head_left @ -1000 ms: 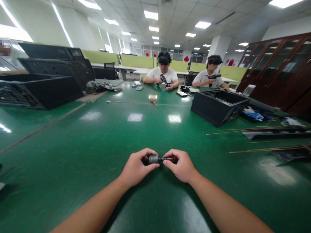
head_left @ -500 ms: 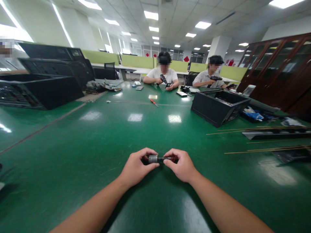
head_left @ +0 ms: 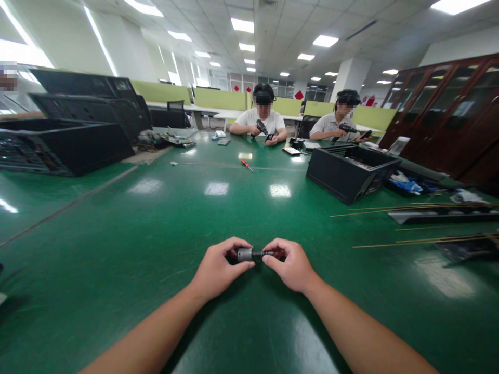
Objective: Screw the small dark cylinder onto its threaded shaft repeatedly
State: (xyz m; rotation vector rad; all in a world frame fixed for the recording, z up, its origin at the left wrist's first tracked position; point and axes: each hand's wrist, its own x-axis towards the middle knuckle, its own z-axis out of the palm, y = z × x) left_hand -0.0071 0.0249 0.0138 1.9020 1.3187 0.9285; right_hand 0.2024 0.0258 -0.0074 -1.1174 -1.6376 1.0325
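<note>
My left hand [head_left: 218, 270] is closed around a grey metal cylinder [head_left: 245, 254] that looks like a drill chuck, with a small dark hole in its side. Out of the cylinder's right end runs a thin dark shaft [head_left: 258, 254], held level just above or on the green table; I cannot tell if it touches. Fingers and thumb of my right hand [head_left: 290, 266] pinch the shaft's far part, and they hide its tip. The cylinder's left end is partly covered by my left fingers.
An orange-handled screwdriver [head_left: 245, 164] lies farther out on the green table [head_left: 187, 208]. Black computer cases [head_left: 97, 148] stand at left, another case [head_left: 337, 174] at right near thin brass-coloured rods [head_left: 374, 245]. Two co-workers [head_left: 268, 122] sit opposite holding power drills [head_left: 262, 126].
My hands and the metal piece stay almost still, the cylinder shifting very slightly left. The co-worker at right has raised the drill's angle and the small dark object in the other hand a little.
</note>
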